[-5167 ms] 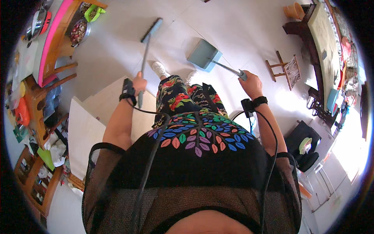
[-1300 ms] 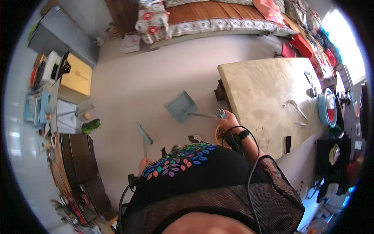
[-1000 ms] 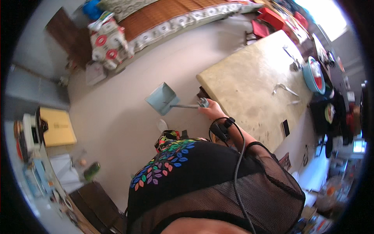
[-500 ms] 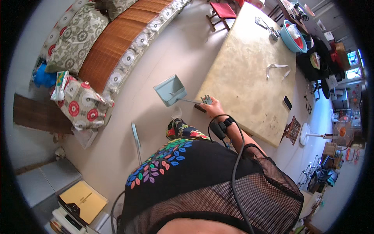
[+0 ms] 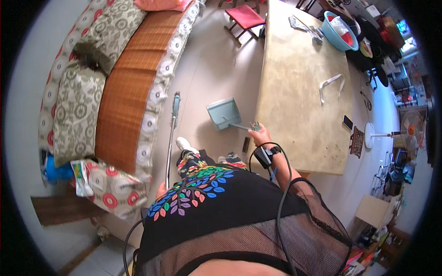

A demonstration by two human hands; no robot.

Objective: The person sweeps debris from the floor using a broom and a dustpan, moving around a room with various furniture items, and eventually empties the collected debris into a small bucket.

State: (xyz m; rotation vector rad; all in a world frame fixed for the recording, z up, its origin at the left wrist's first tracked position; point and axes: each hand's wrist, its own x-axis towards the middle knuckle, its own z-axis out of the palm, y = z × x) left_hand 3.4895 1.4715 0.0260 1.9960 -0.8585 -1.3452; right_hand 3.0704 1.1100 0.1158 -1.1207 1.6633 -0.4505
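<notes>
My right hand (image 5: 261, 135) is closed around the handle end of a grey-blue dustpan (image 5: 223, 110), near the table's left edge. The pan hangs off to the left of the hand, over the floor, with its open tray showing. On my left, a broom (image 5: 175, 110) with a thin metal stick and a grey-blue head reaches forward along the sofa's edge. Only a sliver of my left hand (image 5: 161, 189) shows beside the lower stick. It grips the stick, and the rest is hidden behind my black top.
At the left stands a sofa (image 5: 124, 87) with a brown mat and patterned cushions. A pale table (image 5: 304, 124) fills the right, bearing a white strap (image 5: 328, 84), a phone (image 5: 347, 122) and a blue basin (image 5: 340, 39). Ahead is a red folding stool (image 5: 245, 18).
My view has turned left and forward along the sofa. The broom has come further into sight, with its head swung forward. The dustpan stays in my right hand.
</notes>
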